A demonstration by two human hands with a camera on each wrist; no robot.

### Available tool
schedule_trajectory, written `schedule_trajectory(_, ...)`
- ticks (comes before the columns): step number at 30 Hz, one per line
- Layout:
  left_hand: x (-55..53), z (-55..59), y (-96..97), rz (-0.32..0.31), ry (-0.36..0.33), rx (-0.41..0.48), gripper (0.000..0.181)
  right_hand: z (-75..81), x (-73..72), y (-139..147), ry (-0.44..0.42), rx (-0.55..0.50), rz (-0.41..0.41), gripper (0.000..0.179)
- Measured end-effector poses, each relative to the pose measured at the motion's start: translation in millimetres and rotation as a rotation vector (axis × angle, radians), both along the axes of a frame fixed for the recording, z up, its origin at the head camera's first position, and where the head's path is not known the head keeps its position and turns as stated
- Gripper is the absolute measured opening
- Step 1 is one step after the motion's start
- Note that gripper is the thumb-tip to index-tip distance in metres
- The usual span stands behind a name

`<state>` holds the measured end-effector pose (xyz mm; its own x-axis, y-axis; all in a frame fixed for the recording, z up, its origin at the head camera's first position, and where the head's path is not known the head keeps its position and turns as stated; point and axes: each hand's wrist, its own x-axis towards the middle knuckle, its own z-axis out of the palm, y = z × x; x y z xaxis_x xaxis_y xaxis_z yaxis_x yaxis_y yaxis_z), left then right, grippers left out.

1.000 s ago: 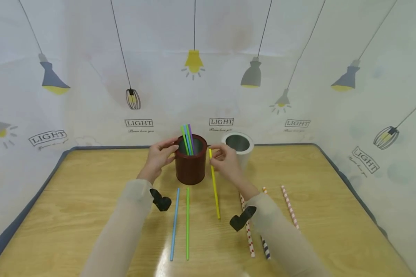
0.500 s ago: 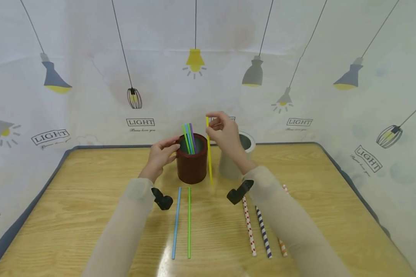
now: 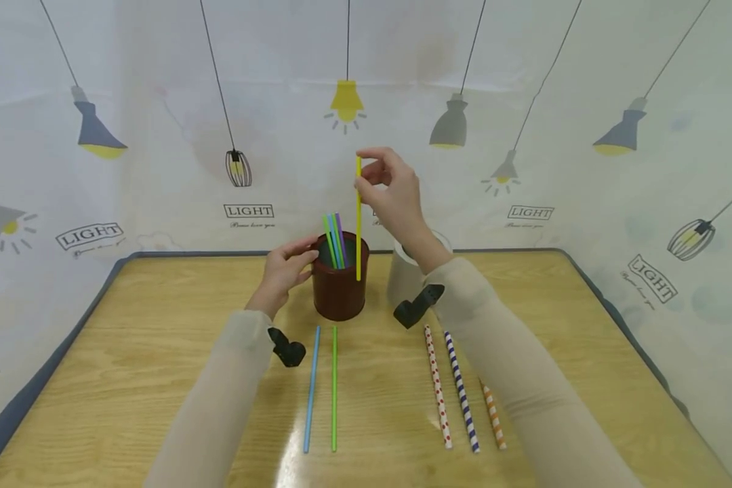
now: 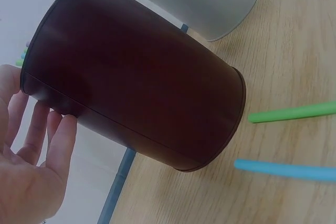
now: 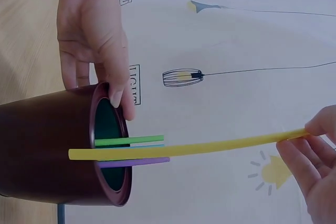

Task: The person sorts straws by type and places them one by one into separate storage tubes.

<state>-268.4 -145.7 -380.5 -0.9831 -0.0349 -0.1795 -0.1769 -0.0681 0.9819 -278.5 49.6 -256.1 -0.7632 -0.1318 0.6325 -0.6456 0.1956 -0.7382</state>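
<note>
A thin yellow straw hangs upright from my right hand, pinched near its top between thumb and fingers. Its lower end appears in front of the rim of a dark red cylindrical canister; in the right wrist view that end overlaps the canister's outside wall. At the canister's left, my left hand holds the rim with thumb and fingers. Several green, blue and purple straws lean inside the canister, their lower ends hidden.
A white canister stands to the right, partly behind my right forearm. A blue straw and a green straw lie in front. Red-dotted, blue-striped and orange-striped paper straws lie to the right on the wooden table.
My right hand has raised the yellow straw from beside the red canister and brought it slightly left, to the canister's rim. My left hand has stayed at the rim.
</note>
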Motion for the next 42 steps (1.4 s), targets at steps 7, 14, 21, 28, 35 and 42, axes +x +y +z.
schedule_trajectory(7,0.6,-0.7,0.9,0.013,0.001,-0.008,0.039,19.0,9.7,-3,0.025,-0.028,-0.014,0.029)
schedule_trajectory(14,-0.1,-0.1,-0.4,0.008,0.007,-0.011,0.039,15.6,-7.1,-7,0.103,-0.067,-0.061,0.03)
schedule_trajectory(21,0.7,1.0,-0.3,0.009,0.003,-0.013,0.039,-9.0,-22.2,-11,0.043,0.008,-0.115,0.03)
schedule_trajectory(28,1.2,0.9,0.0,-0.001,0.006,-0.006,0.039,-33.3,-28.5,-7,-0.036,0.091,-0.12,0.03)
schedule_trajectory(35,0.3,0.1,-0.5,0.002,0.012,-0.002,0.039,-55.6,-35.6,-5,-0.149,0.138,-0.042,0.028)
schedule_trajectory(42,-0.2,-2.9,-1.9,-0.011,0.027,-0.003,0.038,-77.1,-40.3,-3,-0.252,0.122,0.028,0.026)
